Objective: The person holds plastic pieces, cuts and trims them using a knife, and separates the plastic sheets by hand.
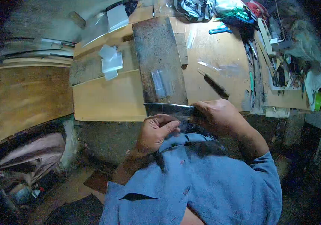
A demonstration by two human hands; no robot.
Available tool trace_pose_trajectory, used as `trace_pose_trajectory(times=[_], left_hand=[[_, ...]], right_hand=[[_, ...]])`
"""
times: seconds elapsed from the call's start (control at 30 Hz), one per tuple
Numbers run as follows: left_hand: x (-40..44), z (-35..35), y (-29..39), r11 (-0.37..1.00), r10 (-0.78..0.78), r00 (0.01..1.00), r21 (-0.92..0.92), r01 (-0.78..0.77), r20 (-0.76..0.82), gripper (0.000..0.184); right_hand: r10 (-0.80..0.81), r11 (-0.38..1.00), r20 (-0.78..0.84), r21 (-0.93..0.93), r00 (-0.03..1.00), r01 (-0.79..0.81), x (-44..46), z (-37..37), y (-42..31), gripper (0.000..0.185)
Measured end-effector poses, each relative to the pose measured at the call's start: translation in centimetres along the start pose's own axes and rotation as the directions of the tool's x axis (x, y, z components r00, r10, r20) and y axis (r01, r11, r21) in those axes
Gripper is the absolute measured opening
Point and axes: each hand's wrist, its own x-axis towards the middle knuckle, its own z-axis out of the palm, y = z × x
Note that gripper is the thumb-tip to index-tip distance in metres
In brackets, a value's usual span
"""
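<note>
A broad, dark-bladed knife [164, 108] extends leftward from my right hand [218, 114], whose fingers are closed around its handle end. The blade lies level at the near edge of the table, just in front of my chest. Below the blade, my left hand [155, 132] is closed in a pinch, thumb against fingers. A clear, shiny patch shows by its fingertips, but I cannot make out what it is. Beyond the blade a long, worn wooden board [158, 48] runs away from me, with a clear plastic piece [160, 83] on its near part.
A pointed tool with a dark handle [216, 85] lies right of the board. Farther back is a blue utility knife [220, 30]. Translucent squares [111, 62] lie at left. Bags [194, 9] and a cluttered tray [288, 80] stand at the back and right.
</note>
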Motion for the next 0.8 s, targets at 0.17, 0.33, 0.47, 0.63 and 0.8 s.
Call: trace_pose_trajectory(times=[0.17, 0.33, 0.47, 0.63, 0.8], left_hand=[[-0.4, 0.1, 0.2, 0.999, -0.029, 0.999, -0.025, 0.028, -0.027, 0.012], [-0.4, 0.1, 0.2, 0.999, -0.048, 0.998, -0.006, 0.048, -0.039, 0.011], [-0.4, -0.8, 0.0, 0.992, -0.060, 0.998, 0.111, 0.061, -0.015, 0.010], [0.3, -2.7, -1.6, 0.996, -0.054, 0.999, 0.076, 0.053, 0.008, 0.011], [2.0, -2.3, -1.8, 0.999, -0.043, 0.997, 0.002, 0.043, -0.065, 0.011]], right_hand=[[-0.019, 1.000, 0.016, -0.001, 1.000, 0.019, -0.1, -0.1, 0.1, 0.027], [-0.023, 1.000, 0.030, -0.007, 0.999, 0.023, 0.3, -0.2, 0.0, 0.025], [0.032, 0.983, 0.119, -0.183, 0.992, -0.010, 0.4, -1.7, 1.1, 0.026], [0.209, 0.839, -0.483, 0.536, 0.850, 0.099, 2.2, -1.7, 4.3, 0.025], [0.150, 0.470, -0.097, 0.882, 0.984, 0.015, 4.1, 3.7, 1.4, 0.033]])
